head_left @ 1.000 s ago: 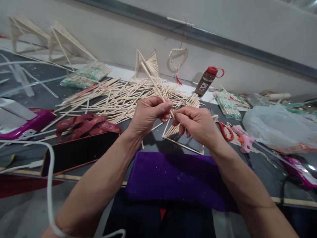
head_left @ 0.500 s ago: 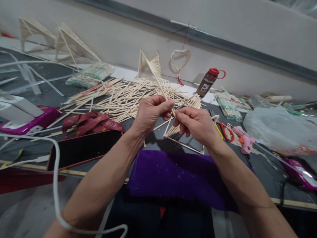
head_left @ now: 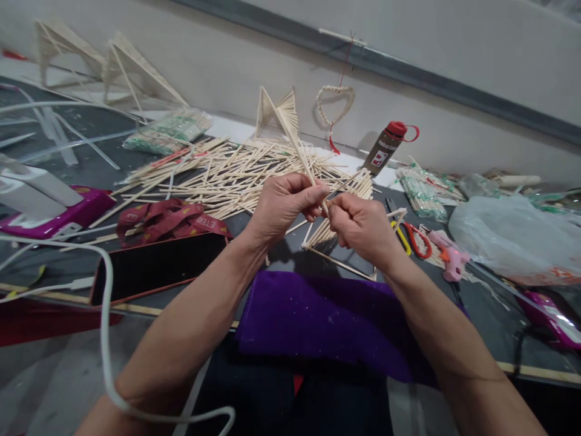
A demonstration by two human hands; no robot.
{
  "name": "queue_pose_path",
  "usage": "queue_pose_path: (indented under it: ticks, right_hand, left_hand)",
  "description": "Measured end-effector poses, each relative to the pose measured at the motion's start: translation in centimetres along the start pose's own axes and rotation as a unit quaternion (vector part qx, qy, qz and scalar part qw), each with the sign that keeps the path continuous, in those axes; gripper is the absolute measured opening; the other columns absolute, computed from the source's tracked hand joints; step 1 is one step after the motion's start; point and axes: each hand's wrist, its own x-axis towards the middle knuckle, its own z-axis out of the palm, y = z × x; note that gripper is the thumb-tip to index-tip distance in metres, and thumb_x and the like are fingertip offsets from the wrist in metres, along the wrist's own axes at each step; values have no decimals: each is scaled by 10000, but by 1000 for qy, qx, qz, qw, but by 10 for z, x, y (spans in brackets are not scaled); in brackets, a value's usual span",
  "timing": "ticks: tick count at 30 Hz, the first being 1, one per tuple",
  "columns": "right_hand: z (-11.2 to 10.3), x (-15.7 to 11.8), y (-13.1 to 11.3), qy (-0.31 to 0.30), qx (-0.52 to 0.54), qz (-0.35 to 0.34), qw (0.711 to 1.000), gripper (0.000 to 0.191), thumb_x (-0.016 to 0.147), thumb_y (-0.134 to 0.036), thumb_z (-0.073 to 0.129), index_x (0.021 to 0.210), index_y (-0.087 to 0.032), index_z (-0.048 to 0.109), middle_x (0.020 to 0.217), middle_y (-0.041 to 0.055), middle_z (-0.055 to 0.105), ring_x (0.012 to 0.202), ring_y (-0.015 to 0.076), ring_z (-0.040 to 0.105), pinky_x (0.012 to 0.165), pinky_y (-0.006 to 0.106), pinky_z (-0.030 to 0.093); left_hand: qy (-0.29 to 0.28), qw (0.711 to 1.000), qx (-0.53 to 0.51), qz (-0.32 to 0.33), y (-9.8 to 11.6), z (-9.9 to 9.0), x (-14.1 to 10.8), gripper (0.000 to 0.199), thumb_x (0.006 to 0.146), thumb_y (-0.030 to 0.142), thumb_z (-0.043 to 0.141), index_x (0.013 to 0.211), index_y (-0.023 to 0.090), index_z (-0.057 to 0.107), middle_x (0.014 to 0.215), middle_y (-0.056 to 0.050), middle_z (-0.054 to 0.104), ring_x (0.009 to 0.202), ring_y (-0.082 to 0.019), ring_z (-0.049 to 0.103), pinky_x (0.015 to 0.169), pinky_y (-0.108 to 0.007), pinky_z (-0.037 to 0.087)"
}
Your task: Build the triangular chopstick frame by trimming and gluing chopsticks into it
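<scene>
The left hand and the right hand are pinching a stick, seemingly working its end between them, and the next move is probably requiring a steady grip.

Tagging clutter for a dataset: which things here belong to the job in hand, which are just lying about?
Likely the job:
stick, held in left hand and right hand
frame beneath
loose sticks
glue gun, perhaps

Likely just lying about:
phone
bottle
lanyard
bag
</scene>
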Motion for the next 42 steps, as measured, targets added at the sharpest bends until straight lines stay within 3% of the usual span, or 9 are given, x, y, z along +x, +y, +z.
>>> queue_pose_path:
  ticks: [5,9,12,17,26,34,37,40,42]
  right_hand:
    - [1,3,3,-80,267,112,954,196,845,-333,521,722,-182,549,546,-48,543,353,41,425,319,180,283]
    - [5,4,5,-70,322,126,936,197,842,-358,525,793,-179,591,645,-23,614,386,49,472,316,181,320]
    - [7,1,4,-48,276,108,954,201,851,-360,516,816,-177,592,666,-13,619,403,53,483,333,187,338]
    - [6,-4,-1,24,51,12,998,152,861,-289,515,812,-170,595,607,-11,566,495,82,495,459,218,382]
    - [1,0,10,116,-208,-95,967,149,846,-166,400,858,-168,548,765,82,631,683,176,547,638,314,398]
    - [-4,0,8,110,-212,-109,965,158,838,-148,400,837,-164,557,749,66,646,663,160,565,626,290,406]
    - [-7,-5,-2,71,-146,-138,977,182,855,-134,410,830,-160,587,719,30,646,624,121,561,612,252,411]
    - [-6,-11,-11,-45,-88,-172,980,190,837,-95,455,846,-159,633,731,9,665,622,93,576,601,216,417]
    - [-7,-13,-15,-123,-61,-193,971,172,816,-83,505,834,-163,656,769,8,683,669,93,602,626,207,431]
  left_hand:
    - [-30,995,-77,-60,0,-9,5,239,677,333,772,797,140,698,617,-11,668,469,-69,576,441,-160,469]
    - [-5,994,-88,-62,-1,-12,7,211,690,299,765,820,148,698,620,1,662,469,-57,575,456,-155,476]
    - [7,995,-82,-61,-2,-12,8,189,700,274,749,835,151,697,619,11,657,468,-52,576,463,-154,480]
    - [21,995,-85,-53,-3,-6,6,197,649,268,777,756,133,682,589,13,646,450,-60,576,433,-155,467]
    - [22,998,-50,-22,-8,5,1,213,697,323,744,775,134,684,704,-49,721,581,-140,677,418,-180,470]
    - [29,998,-54,4,-4,6,0,198,724,323,722,758,137,662,665,-34,709,562,-130,673,397,-164,447]
    - [85,994,-73,-1,4,-8,8,284,736,437,699,776,164,631,714,-24,709,550,-100,651,364,-148,391]
    - [142,987,-81,11,8,-21,16,303,790,494,632,760,195,591,683,9,675,464,-52,562,341,-153,324]
    - [144,987,-72,25,8,-21,17,291,830,495,583,767,211,575,593,40,610,374,-34,447,323,-172,273]
